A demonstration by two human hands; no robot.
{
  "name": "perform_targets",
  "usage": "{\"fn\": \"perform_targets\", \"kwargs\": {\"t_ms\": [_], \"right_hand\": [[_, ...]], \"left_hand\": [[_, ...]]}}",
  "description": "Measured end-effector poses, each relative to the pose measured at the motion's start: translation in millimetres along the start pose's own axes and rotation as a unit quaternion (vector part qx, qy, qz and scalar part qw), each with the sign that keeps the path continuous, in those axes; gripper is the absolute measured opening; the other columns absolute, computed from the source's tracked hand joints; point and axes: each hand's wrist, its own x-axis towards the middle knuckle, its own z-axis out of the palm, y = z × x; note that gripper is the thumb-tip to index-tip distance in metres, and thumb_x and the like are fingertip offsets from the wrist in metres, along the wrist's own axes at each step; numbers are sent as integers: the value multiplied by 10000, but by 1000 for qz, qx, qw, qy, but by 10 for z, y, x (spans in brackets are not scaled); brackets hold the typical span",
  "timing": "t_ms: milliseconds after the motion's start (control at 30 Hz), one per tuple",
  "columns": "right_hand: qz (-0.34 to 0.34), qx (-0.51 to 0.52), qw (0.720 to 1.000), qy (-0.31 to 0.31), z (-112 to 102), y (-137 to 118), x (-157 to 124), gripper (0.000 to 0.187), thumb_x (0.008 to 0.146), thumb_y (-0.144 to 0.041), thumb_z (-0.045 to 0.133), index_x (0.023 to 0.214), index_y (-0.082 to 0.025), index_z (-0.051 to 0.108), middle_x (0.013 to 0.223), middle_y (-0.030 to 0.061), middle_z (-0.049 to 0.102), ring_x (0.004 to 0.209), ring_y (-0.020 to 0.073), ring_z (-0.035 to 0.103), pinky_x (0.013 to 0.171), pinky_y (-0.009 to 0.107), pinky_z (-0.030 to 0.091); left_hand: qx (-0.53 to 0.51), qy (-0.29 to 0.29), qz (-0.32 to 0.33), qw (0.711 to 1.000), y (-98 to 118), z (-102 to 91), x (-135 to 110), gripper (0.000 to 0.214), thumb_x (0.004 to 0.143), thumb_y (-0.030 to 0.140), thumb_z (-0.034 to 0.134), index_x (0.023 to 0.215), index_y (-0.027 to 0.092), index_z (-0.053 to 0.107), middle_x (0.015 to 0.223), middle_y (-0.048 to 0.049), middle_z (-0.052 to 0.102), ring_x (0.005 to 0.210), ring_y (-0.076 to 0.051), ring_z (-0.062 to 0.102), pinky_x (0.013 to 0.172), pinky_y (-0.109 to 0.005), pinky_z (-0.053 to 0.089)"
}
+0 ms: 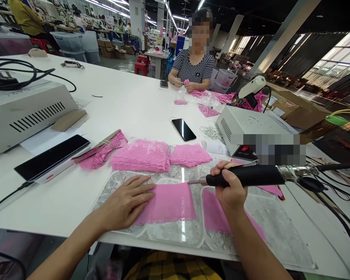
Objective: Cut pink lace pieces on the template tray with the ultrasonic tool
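Note:
My left hand (126, 202) lies flat, fingers spread, on the left end of a pink lace piece (169, 202) spread on a clear plastic sheet (175, 233). My right hand (230, 186) is closed round the black handle of a heated cutting tool (247, 175), whose metal tip points left just above the lace's right edge. A second pink piece (212, 212) lies under my right wrist. Stacks of pink lace (141, 155) sit just beyond.
A black phone (183, 129) and a white control box (245, 124) lie ahead to the right; a grey machine (26, 111) and a dark tablet (51, 155) stand left. A person in a striped top (194, 68) handles pink lace across the table. Cables (338, 217) trail right.

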Motion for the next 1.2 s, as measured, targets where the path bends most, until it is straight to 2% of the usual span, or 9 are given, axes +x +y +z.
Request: {"fn": "perform_targets", "kwargs": {"t_ms": [300, 700, 1000, 1200], "right_hand": [[7, 26, 1000, 16, -35, -13, 6, 93, 641, -188, 627, 718, -202, 578, 750, -23, 525, 592, 92, 500, 596, 286, 438], [8, 22, 1000, 4, 54, -8, -23, 106, 645, -217, 641, 724, -218, 570, 744, -26, 523, 595, 102, 506, 605, 311, 460], [22, 20, 999, -13, -185, -148, 13, 90, 617, -218, 609, 700, -196, 581, 682, -11, 545, 526, 94, 492, 502, 268, 416], [27, 20, 999, -19, -175, -115, -20, 82, 631, -206, 605, 710, -209, 582, 693, -12, 565, 521, 97, 497, 505, 276, 428]], "left_hand": [[9, -13, -1, 1000, -7, 4, -15, 368, 918, 133, 465, 1239, 226, 619, 1307, -50, 612, 1347, -256, 434, 1119, -480, 367], [18, -10, 4, 1000, -24, -2, -14, 374, 918, 137, 471, 1255, 229, 605, 1309, -53, 610, 1356, -260, 421, 1111, -490, 374], [5, -12, 13, 1000, -3, -50, 24, 354, 901, 132, 475, 1203, 232, 629, 1356, -53, 571, 1351, -253, 426, 1097, -477, 391], [-8, -38, 8, 999, 23, -98, 48, 342, 891, 137, 479, 1176, 229, 644, 1357, -57, 570, 1359, -258, 412, 1108, -479, 377]]}}
